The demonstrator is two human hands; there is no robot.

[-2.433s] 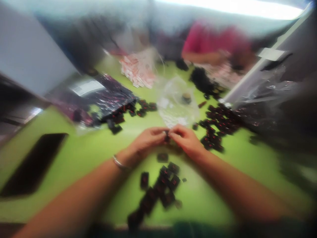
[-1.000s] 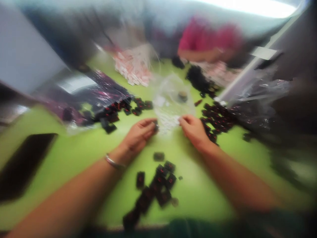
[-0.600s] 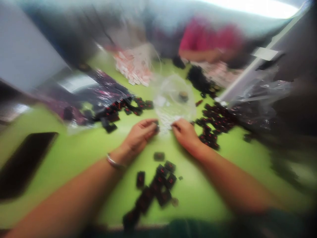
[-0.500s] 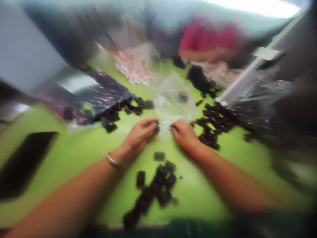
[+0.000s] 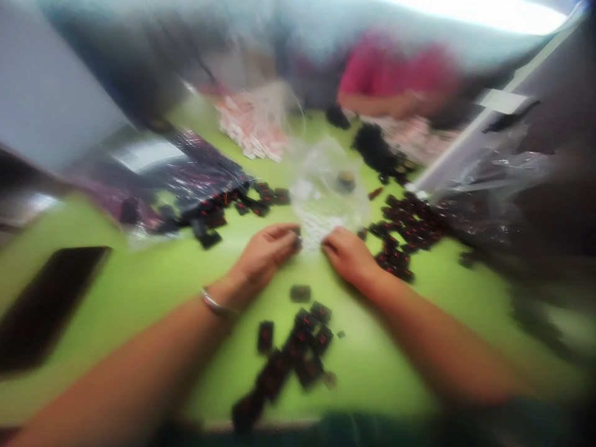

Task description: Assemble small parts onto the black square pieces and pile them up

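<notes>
My left hand [image 5: 267,251], with a bangle at its wrist, is closed in a pinch on a small black part [image 5: 296,234]. My right hand [image 5: 350,256] has its thumb and fingers pressed together at the edge of a heap of tiny white pieces [image 5: 313,236]; whatever it pinches is too small and blurred to name. The white pieces lie at the mouth of a clear plastic bag [image 5: 326,167], between the two hands. Nearer to me, several black block-like parts with red marks [image 5: 302,341] are scattered on the green table [image 5: 372,366].
More black parts lie by my right hand [image 5: 410,226] and at the left beside a dark plastic bag [image 5: 200,167]. A flat black object [image 5: 51,304] rests at far left. Beyond are pinkish-white pieces [image 5: 254,127] and a person in a pink top [image 5: 372,71].
My right hand has shifted slightly towards me, its fingertips a little lower beside the white pieces. The left hand keeps its pinch, and the parts on the table lie as before.
</notes>
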